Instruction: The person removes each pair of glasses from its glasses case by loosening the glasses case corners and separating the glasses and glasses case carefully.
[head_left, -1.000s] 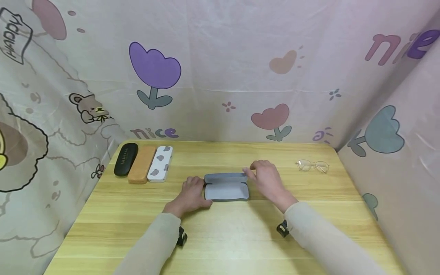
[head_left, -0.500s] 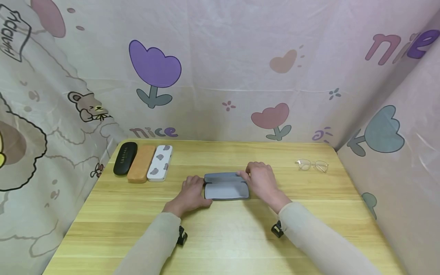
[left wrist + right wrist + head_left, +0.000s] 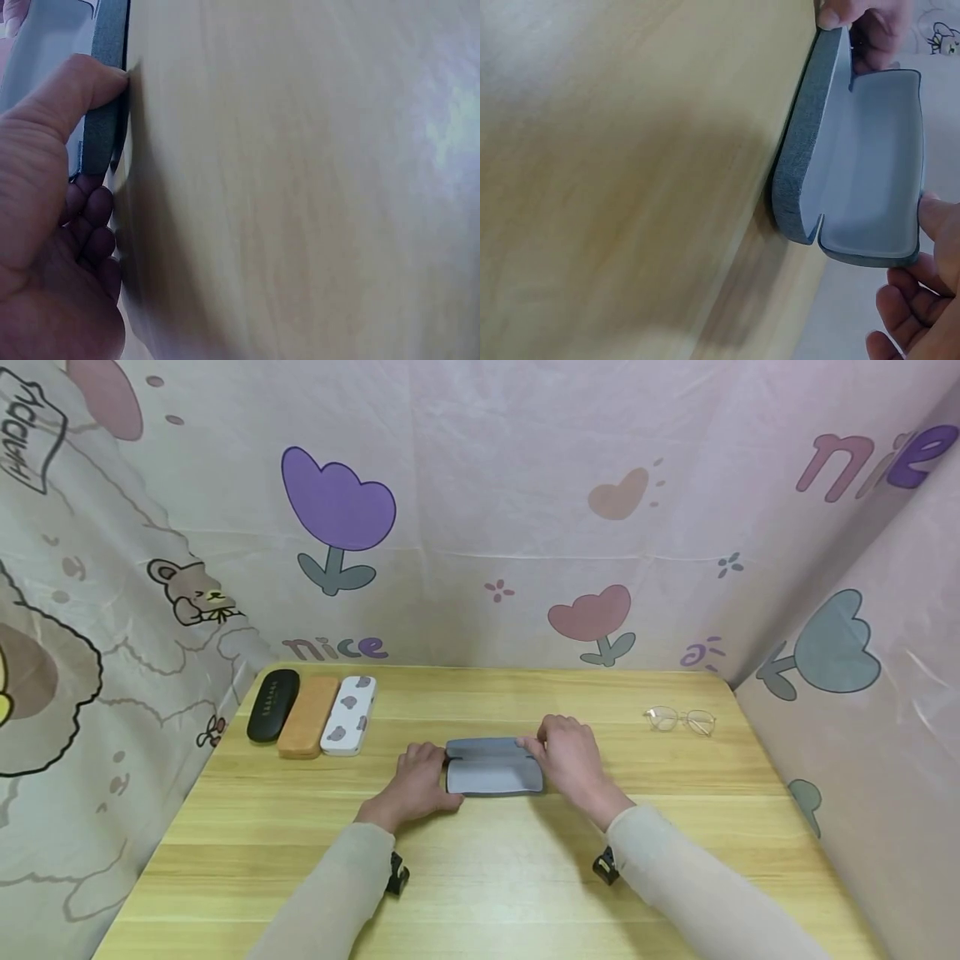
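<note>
A grey-blue glasses case (image 3: 495, 777) lies with its lid raised at the middle of the table, its pale lining showing and nothing inside. My left hand (image 3: 411, 787) grips the case's left end; in the left wrist view the thumb (image 3: 82, 86) lies over the front edge and the fingers curl beside the end. At the right end, my right hand (image 3: 573, 764) holds the raised lid (image 3: 877, 165), thumb at its edge and fingers curled behind. A pair of thin-framed glasses (image 3: 681, 721) lies apart at the right.
At the back left, a black glasses case (image 3: 273, 706), an orange-tan case (image 3: 309, 718) and a white case with bear prints (image 3: 349, 716) lie side by side on the wooden table (image 3: 495, 893). A printed curtain (image 3: 465, 510) surrounds the table's back and sides.
My right hand has shifted slightly left, its thumb coming further over the lid's right part. My left hand stays on the case, and the lid remains raised.
</note>
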A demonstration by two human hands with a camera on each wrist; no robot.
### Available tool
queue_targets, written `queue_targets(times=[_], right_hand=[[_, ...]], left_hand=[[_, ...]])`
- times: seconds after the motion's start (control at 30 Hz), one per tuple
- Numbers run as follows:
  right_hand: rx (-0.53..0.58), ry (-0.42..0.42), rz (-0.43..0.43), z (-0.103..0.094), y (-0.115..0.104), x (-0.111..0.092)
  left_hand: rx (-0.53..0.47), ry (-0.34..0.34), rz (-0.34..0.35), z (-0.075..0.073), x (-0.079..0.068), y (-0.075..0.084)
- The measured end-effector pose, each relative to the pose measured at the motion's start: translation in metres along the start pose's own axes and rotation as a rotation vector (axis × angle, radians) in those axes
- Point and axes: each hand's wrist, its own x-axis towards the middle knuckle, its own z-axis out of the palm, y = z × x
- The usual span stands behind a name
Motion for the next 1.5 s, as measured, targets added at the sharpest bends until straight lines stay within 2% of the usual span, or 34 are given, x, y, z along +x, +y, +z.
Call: queue_targets(times=[0.5,1.5], right_hand=[[0.019,0.013,0.018,0.004,0.0,-0.007],[0.028,0.077,-0.011,0.01,0.002,-0.017]], left_hand=[[-0.001,-0.004,0.003,0.0,0.001,0.0],[-0.004,0.009,0.016,0.001,0.0,-0.002]])
